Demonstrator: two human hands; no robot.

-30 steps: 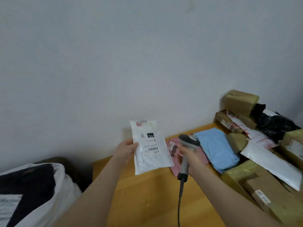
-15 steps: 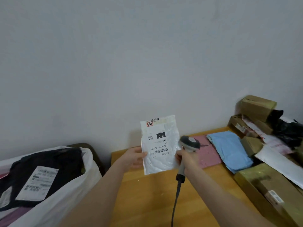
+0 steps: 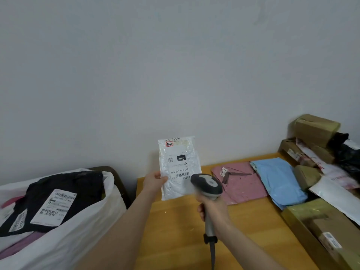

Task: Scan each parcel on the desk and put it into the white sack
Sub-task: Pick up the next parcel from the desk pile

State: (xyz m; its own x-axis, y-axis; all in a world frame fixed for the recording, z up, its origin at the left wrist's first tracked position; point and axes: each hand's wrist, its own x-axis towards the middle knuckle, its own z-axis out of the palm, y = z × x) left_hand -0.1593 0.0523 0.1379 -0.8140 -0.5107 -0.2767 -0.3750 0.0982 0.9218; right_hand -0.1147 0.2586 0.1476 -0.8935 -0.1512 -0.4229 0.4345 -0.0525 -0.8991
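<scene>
1. Holds the white parcel (image 3: 179, 168) upright above the far left corner of the desk (image 3: 175, 230) with the left hand (image 3: 154, 181), thumb pinched on the label face at the left edge.
2. Grips the scanner (image 3: 207, 185) by its handle in the right hand (image 3: 213, 211), fingers wrapped fully round, head raised toward the parcel's label.
3. Against the frame half a second earlier: scanner head lower and nearer, now overlapping the parcel's lower right corner; parcel pose much the same.
4. White sack (image 3: 81, 230) open at left beside the desk, black parcel (image 3: 64, 199) inside.
5. Scanner head motion-blurred. Left fingers hidden behind the parcel. Cable (image 3: 212, 256) cut off at the bottom edge; sack cut off at the left edge.
</scene>
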